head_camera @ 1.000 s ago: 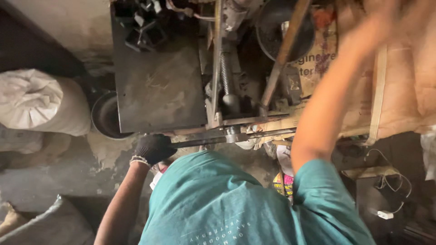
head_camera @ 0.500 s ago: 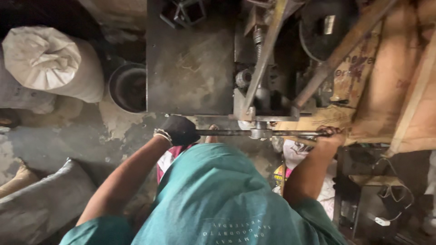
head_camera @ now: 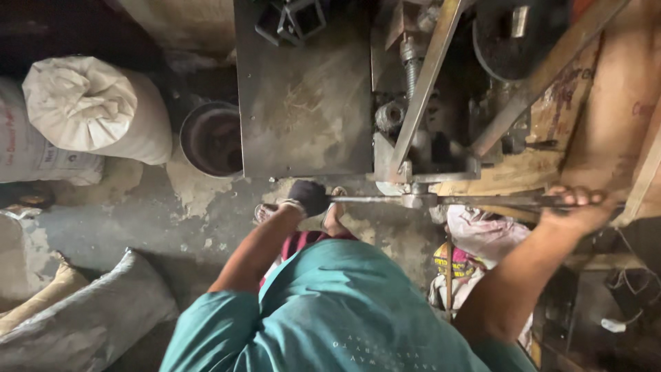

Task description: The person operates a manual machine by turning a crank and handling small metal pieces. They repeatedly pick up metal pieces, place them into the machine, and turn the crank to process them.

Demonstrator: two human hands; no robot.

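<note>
Right now the long metal bar (head_camera: 468, 201), which looks heavy, hard and stiff, is held flat across the front of the grey machine (head_camera: 427, 138), gripped tight at its ends by the gloved left hand (head_camera: 308, 197) and the bare right hand (head_camera: 577, 210).

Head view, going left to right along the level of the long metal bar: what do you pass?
White sack → dark round bucket → left hand in a dark glove → metal bar → right hand, bare.
</note>
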